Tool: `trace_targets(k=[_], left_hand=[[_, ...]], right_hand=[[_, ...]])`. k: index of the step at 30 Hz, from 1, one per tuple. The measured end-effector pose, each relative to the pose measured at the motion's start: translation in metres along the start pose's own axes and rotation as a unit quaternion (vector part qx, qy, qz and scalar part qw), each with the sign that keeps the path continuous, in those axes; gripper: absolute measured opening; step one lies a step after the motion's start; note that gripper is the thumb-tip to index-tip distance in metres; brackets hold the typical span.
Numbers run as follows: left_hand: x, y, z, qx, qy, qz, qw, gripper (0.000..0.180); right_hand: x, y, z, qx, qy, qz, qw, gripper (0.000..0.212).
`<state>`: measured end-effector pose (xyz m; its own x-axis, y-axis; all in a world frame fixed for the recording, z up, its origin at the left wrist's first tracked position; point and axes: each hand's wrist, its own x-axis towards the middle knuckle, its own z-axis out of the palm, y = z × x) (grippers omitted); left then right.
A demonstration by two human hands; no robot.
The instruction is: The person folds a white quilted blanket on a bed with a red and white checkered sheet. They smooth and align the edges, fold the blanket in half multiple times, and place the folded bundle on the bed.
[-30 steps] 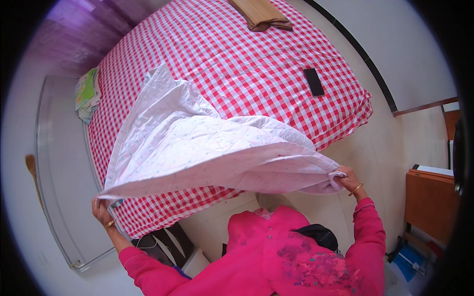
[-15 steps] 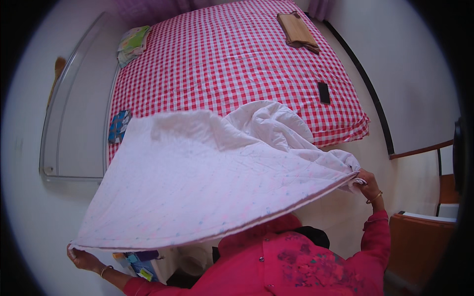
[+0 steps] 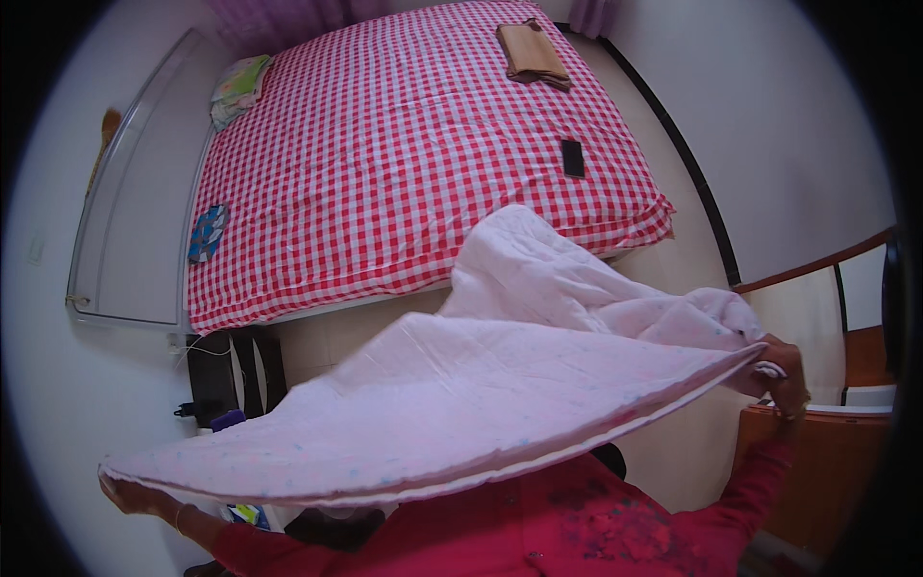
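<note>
Head: quilt edge [image 3: 481, 462], left hand [image 3: 137, 496] to right hand [image 3: 786, 373], floor [image 3: 312, 348] beyond

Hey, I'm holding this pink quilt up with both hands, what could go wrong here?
Swung forward, the quilt could sweep the black phone off the checked bed. Near your left hand, its edge might knock the purple item beside it in view, though depth there is hard to judge.
</note>
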<state>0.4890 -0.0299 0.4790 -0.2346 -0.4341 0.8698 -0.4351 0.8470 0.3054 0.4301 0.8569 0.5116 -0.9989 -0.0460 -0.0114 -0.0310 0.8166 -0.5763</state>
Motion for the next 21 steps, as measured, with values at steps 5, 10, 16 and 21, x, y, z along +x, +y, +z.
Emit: trace_targets(k=[5, 10, 16, 21], left_hand=[[-0.008, 0.018, 0.051, -0.423, -0.085, -0.173, 0.885, 0.031], [-0.031, 0.076, 0.165, -0.262, -0.345, -0.121, 0.893, 0.022], [0.096, 0.115, 0.150, -0.353, -0.251, -0.019, 0.901, 0.024], [0.043, 0.127, 0.087, -0.322, 0.007, -0.057, 0.945, 0.016]], right_hand=[[-0.015, 0.032, -0.041, -0.042, 0.050, -0.021, 0.998, 0.020], [0.046, 0.136, -0.015, -0.227, 0.021, -0.082, 0.970, 0.021], [0.088, 0.126, -0.088, -0.168, 0.177, -0.114, 0.963, 0.015], [0.038, 0.072, -0.057, -0.091, 0.460, -0.071, 0.880, 0.020]])
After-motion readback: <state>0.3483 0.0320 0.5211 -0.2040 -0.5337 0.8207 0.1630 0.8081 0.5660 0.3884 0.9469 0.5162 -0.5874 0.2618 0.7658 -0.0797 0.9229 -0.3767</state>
